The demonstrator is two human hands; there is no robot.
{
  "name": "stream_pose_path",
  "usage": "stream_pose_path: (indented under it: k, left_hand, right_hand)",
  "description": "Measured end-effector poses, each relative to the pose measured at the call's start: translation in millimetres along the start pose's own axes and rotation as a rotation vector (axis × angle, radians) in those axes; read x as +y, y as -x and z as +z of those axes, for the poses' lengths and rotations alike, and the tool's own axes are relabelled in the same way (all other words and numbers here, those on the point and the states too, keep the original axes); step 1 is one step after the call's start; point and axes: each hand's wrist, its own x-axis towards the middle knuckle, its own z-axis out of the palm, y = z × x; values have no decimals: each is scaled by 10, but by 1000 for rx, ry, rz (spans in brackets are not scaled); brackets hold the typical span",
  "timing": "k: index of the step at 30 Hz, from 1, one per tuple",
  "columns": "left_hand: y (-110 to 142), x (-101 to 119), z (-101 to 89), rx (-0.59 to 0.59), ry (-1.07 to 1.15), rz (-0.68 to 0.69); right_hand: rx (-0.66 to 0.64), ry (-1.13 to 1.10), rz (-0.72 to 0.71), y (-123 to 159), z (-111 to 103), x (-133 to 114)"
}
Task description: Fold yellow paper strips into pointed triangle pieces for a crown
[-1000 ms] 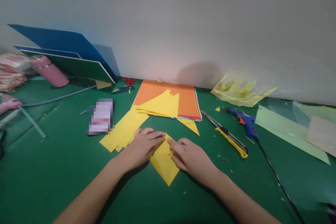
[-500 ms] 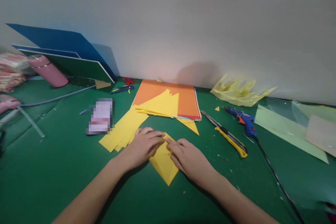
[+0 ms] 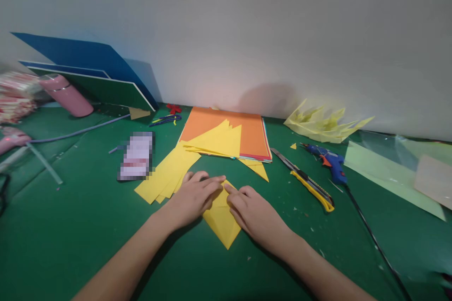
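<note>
A folded yellow paper piece (image 3: 221,222) lies on the green mat in front of me, its lower corner pointing toward me. My left hand (image 3: 193,197) rests flat on its left side with the fingers stretched across the upper edge. My right hand (image 3: 254,214) presses on its right side, and the fingertips of both hands nearly meet over the paper's top. More yellow sheets (image 3: 165,171) lie just left of my left hand.
A stack of coloured paper with an orange top sheet (image 3: 247,131) lies behind, yellow triangles (image 3: 215,141) on it. A yellow utility knife (image 3: 307,181) and blue glue gun (image 3: 330,162) lie right. A phone (image 3: 136,156), pink bottle (image 3: 67,95) and boards (image 3: 92,73) are left.
Both hands stay on the yellow paper; the fingertips shifted only slightly along its top edge. Nothing else moved.
</note>
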Motion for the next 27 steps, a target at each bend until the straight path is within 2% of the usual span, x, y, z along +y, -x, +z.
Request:
stream_pose_path:
  k: [5, 9, 13, 18, 23, 27]
  left_hand:
    - [2, -7, -4, -1, 4, 7]
    - [-1, -11, -24, -6, 37, 4]
    - [11, -18, -20, 26, 84, -5]
    - [32, -38, 14, 64, 83, 27]
    - [25, -34, -11, 9, 114, 66]
    - [18, -30, -28, -34, 114, 61]
  right_hand:
    - [28, -89, 52, -8, -27, 4]
    - [56, -243, 139, 5, 1, 29]
    - [157, -382, 229, 11, 67, 59]
    - [260, -426, 248, 10, 53, 69]
    - [452, -498, 388, 28, 30, 137]
    - [473, -521, 527, 48, 75, 243]
